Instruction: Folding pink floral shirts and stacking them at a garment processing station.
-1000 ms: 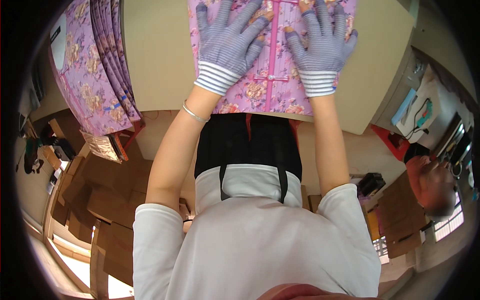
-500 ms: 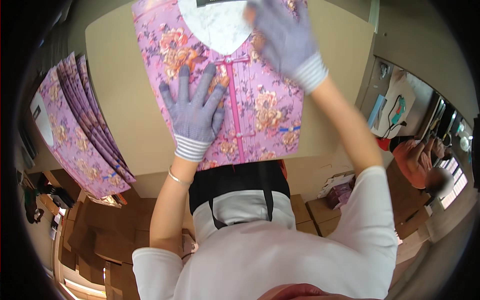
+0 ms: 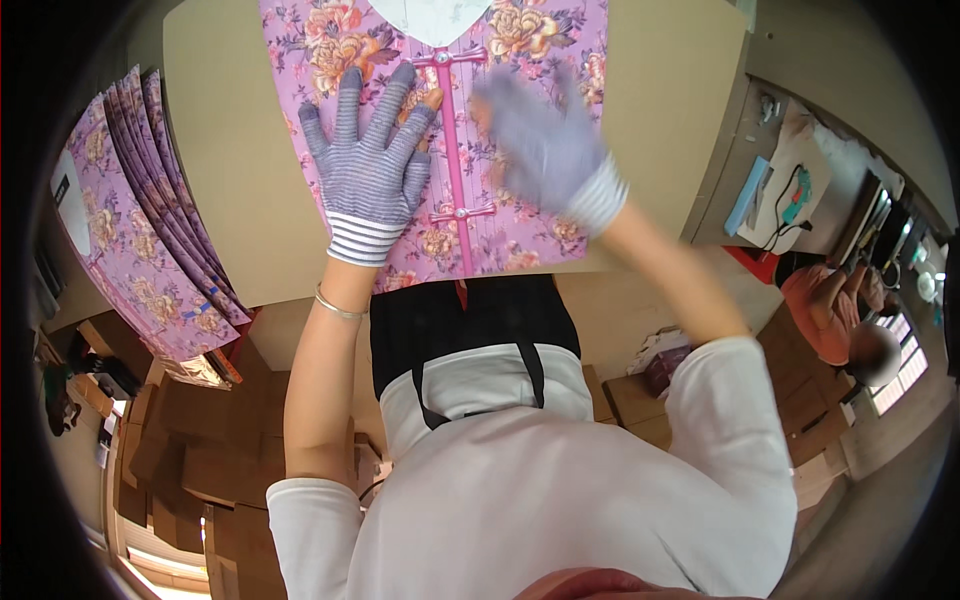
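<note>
Pink-purple floral fabric garment with a pink centre placket and knot buttons lies flat at the near edge of the beige tabletop. Left hand, in a striped knit glove, rests on it, fingers spread, gripping nothing. Right hand, gloved alike, is blurred above it; open, holding nothing. Stack of matching floral garments fans at the left edge. Cardboard boxes sit below on the floor.

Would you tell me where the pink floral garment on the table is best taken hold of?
Probably at its near hem, from the person's side. The garment lies flat with that edge hanging slightly over the table front, so fingers can slip under. The left hand presses its middle flat.
</note>
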Demonstrator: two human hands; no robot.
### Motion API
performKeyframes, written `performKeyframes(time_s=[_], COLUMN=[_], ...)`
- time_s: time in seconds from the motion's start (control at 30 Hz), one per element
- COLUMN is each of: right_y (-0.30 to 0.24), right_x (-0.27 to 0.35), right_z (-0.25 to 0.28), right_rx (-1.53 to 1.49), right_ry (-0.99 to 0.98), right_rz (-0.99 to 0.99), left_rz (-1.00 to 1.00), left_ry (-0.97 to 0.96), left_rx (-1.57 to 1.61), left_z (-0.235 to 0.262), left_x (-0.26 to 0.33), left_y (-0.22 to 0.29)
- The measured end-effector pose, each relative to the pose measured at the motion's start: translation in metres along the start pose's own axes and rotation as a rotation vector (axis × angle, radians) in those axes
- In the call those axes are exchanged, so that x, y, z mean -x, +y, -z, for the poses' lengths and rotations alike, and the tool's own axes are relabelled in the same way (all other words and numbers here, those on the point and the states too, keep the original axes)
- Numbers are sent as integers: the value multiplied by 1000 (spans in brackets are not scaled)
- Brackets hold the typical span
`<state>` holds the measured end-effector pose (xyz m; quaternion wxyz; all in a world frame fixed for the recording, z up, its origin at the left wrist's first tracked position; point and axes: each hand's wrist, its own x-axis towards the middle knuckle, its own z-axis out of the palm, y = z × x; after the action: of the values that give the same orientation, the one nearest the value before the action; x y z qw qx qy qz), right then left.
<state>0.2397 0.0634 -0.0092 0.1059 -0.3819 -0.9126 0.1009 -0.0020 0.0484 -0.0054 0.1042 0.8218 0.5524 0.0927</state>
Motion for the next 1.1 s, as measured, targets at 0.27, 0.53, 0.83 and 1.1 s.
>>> performKeyframes(time_s=[0.27, 0.53, 0.83, 1.1], right_y=[-104, -105, -106, -94], right_x=[23, 18, 9, -2], right_z=[-4, -17, -19, -14], right_rx=[-137, -132, -155, -124], right_ry=[-110, -37, -26, 138], right_rz=[-349, -482, -477, -449], left_rz=[0, -230, -345, -437], left_ry=[-26, -18, 186, -249], left_rx=[-22, 25, -90, 127], left_z=[8, 26, 26, 32], left_x=[3, -57, -200, 2], left_y=[-1, -41, -144, -36])
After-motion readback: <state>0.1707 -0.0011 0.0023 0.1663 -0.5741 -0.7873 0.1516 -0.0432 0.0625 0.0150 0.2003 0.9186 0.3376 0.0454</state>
